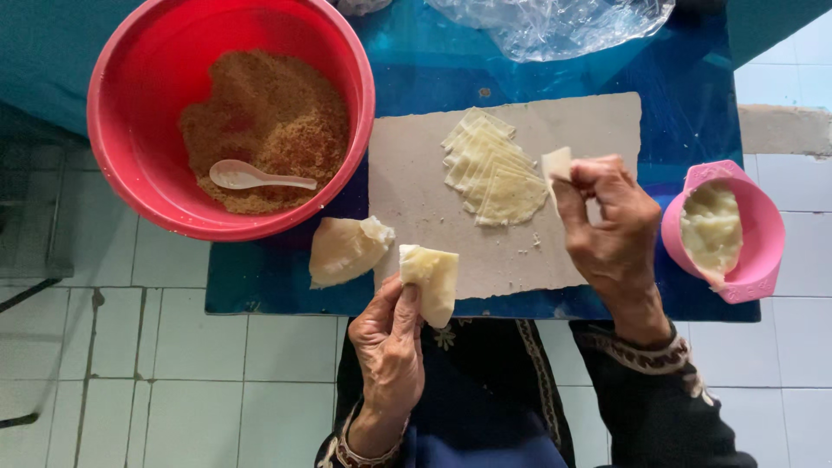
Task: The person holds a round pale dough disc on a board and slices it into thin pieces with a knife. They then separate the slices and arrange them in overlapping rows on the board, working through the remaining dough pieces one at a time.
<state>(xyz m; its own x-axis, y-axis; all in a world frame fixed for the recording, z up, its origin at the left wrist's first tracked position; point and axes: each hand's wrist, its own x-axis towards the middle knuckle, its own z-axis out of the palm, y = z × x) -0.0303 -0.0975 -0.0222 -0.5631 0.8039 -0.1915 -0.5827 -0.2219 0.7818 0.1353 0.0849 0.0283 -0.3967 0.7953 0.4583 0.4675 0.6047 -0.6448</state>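
Observation:
My left hand (389, 336) pinches a folded pale dough wrapper (431, 279) at the near edge of a grey board (416, 165). My right hand (611, 227) holds a thin strip of wrapper (557, 165) up over the board's right side. A fanned stack of triangular wrappers (490, 166) lies on the board just left of my right hand. A finished folded piece (345, 250) rests at the board's left edge, near my left hand.
A red basin (130, 182) of brown crumbly filling (269, 121) with a white spoon (253, 178) sits at the left. A small pink bowl (763, 251) of white paste stands at the right. Clear plastic (555, 22) lies at the back of the low blue table (693, 121). Tiled floor surrounds it.

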